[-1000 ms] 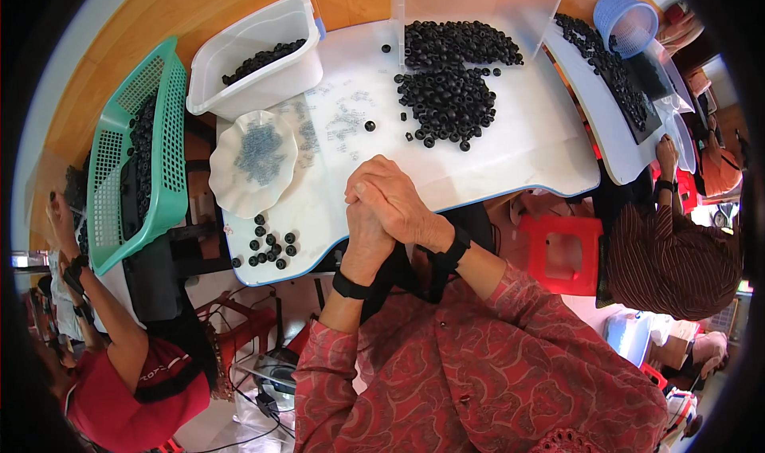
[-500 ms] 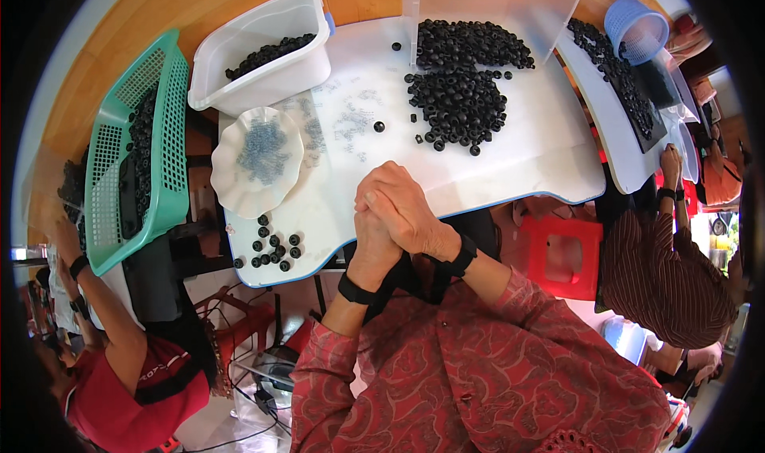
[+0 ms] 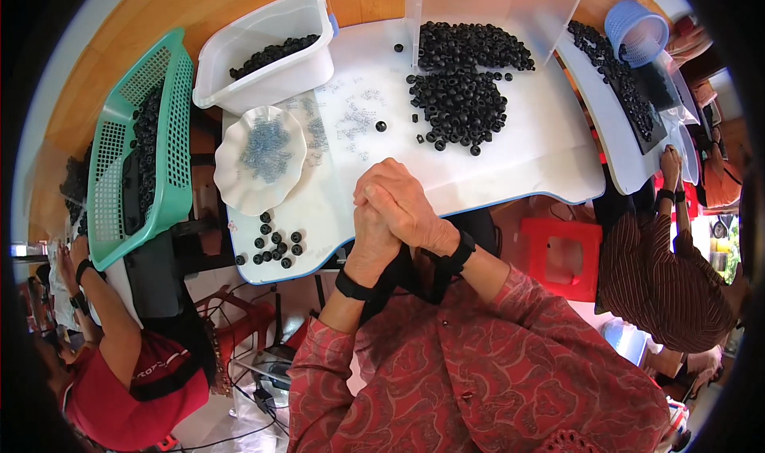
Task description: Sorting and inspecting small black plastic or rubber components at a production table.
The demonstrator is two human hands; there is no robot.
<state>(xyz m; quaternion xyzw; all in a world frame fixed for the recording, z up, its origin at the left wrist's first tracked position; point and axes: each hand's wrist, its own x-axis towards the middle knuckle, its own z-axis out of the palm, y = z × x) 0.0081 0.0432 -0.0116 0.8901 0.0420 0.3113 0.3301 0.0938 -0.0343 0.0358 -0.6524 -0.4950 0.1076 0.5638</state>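
At the front edge of the white table (image 3: 526,166), my right hand (image 3: 405,202) is clasped over my left hand (image 3: 374,231). The fingers of both are closed around each other, and no object shows between them. Beyond them lies a heap of small round black parts (image 3: 458,110) with holes in them. One single black part (image 3: 381,126) sits apart, just past my fingertips. To the left, a scalloped white plate (image 3: 227,166) holds small clear pieces (image 3: 267,150). More clear pieces (image 3: 362,114) are scattered on the table, and several black parts (image 3: 276,246) lie at its near left corner.
A clear plastic bin (image 3: 502,7) stands behind the heap. At the back left are a white tub (image 3: 231,94) and a green basket (image 3: 163,190), both holding black parts. Co-workers sit at either side, one in a red shirt (image 3: 159,381). A red stool (image 3: 586,254) stands at right.
My hands stay clasped in nearly the same place. The table things shift slightly in the picture. The left co-worker's hand has moved down, away from the green basket.
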